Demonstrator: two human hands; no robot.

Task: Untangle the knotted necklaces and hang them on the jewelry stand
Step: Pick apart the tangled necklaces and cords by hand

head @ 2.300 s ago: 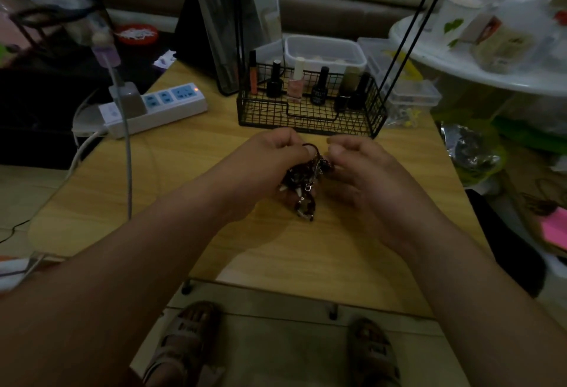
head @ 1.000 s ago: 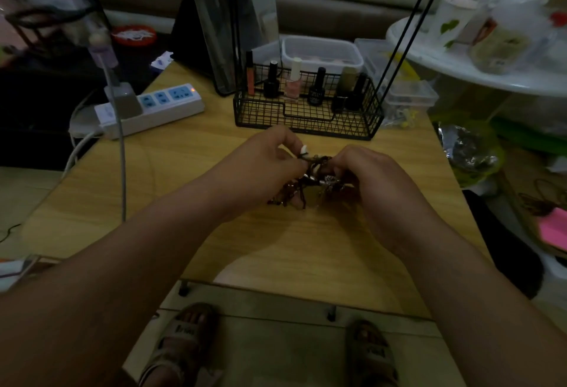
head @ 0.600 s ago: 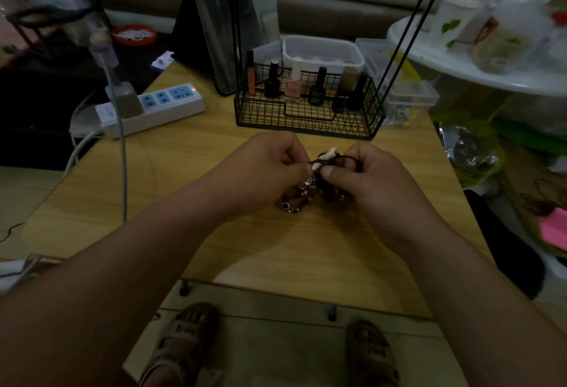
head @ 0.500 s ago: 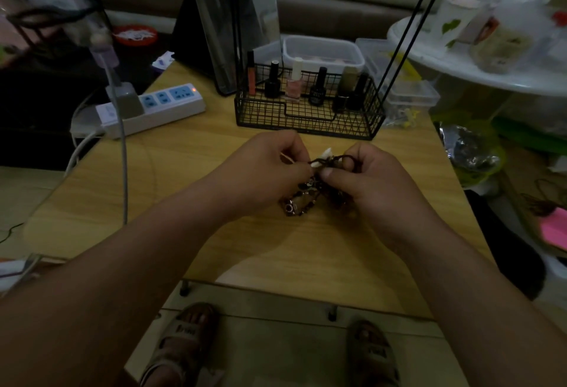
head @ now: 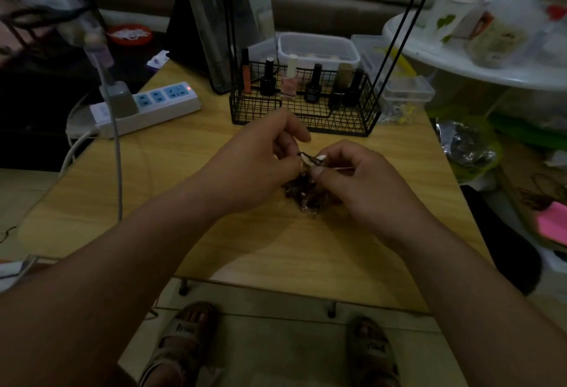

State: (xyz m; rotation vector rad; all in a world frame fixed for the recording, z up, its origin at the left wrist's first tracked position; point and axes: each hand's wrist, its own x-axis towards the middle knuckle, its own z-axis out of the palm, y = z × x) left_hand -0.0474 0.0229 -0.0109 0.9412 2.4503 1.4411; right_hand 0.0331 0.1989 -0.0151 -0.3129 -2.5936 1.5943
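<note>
Head cam, looking down at a light wood table [head: 190, 202], pretty dim lighting. Both hands are up near the middle of it, working on the necklaces [head: 306, 198], which are one dark beaded clump hanging between the two hands just over the tabletop. I can't tell if the bottom of it actually touches the wood.

The left hand [head: 256, 168] has its grip pinched on a dark cord at the top of the clump, with one finger sticking up above the rest. The right hand [head: 366, 185] is curled in, and its grip is pinched on the same bit of cord, right up against the left fingertips. There's also a thin pale strand running off sideways past the right fingers.

Behind the hands there's a black wire basket [head: 346, 122] with nail polish bottles [head: 290, 82] standing in it, and two thin black rods [head: 408, 15] slant up past its right end. A white power strip [head: 153, 108] sits off to the left with something plugged in. Clear plastic tubs [head: 317, 49] sit behind the basket. Sandaled feet [head: 181, 337] show below the table edge.
</note>
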